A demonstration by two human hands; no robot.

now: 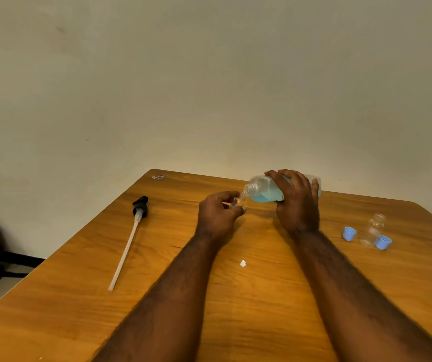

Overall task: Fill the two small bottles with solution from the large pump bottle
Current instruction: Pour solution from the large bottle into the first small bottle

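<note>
Blue-green solution (pixel 267 197) pools along the lower side of the large clear plastic bottle (pixel 260 186), which is tipped almost flat just right of the frame's centre, above the far part of the brown wooden table (pixel 79 296). The right hand (pixel 297 202) grasps it from above, with the fingers wrapped over its body. Its long axis runs left to right across the picture: base to the right, open threaded neck to the left and slightly down.

Just lower left of that neck, the left hand (pixel 217 215) pinches a small clear plastic bottle (pixel 239 201) between thumb and fingertips, tilted so its mouth angles up and right toward the neck. The two mouths are very close. Whether they touch cannot be told, and no stream shows between them.

The liquid seems to stop short of the neck. I judge the pour turns on raising the base further while the small mouth sits directly under the lip. The left hand is the nearer one for that fine alignment.

At the right of the frame the second small clear bottle (pixel 373 229) stands uncapped and looks empty. A light blue round cap (pixel 349 233) sits near its left, and another light blue cap (pixel 383 242) overlaps its base. At centre left lies the black pump head (pixel 139 205) with its long white tube, well apart from both hands.
</note>
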